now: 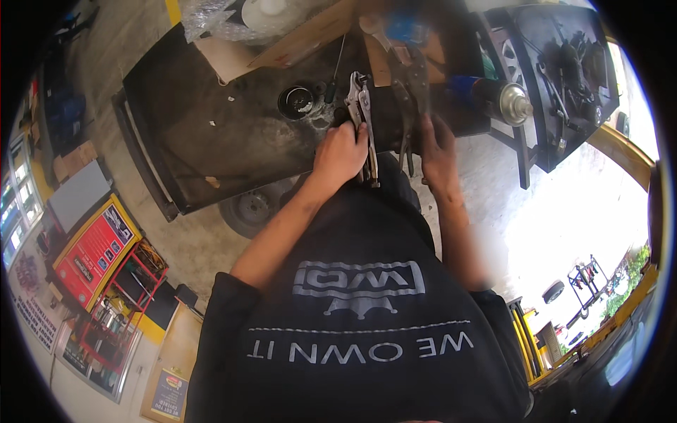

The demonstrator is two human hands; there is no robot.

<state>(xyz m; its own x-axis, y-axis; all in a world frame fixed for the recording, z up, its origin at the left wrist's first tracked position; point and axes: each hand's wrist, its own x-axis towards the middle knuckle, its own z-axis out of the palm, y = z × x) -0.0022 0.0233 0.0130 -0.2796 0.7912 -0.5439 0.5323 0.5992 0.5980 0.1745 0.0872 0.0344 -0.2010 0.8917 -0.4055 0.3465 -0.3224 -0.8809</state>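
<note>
The left hand (342, 151) is curled closed around silver pliers (360, 99) at the table's (268, 158) near edge; the right hand (440, 156) grips darker pliers (417, 79) to their right. A loose grip could drop either; swinging right could knock the spray can (513, 104).

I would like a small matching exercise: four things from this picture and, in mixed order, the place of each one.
1. silver locking pliers
2. wheel
3. spray can
4. round black container

A. at the right end of the table
B. gripped in the left hand
C. on the tabletop, left of the pliers
D. on the floor, below the table's near edge

Pairs: 1-B; 2-D; 3-A; 4-C
</note>
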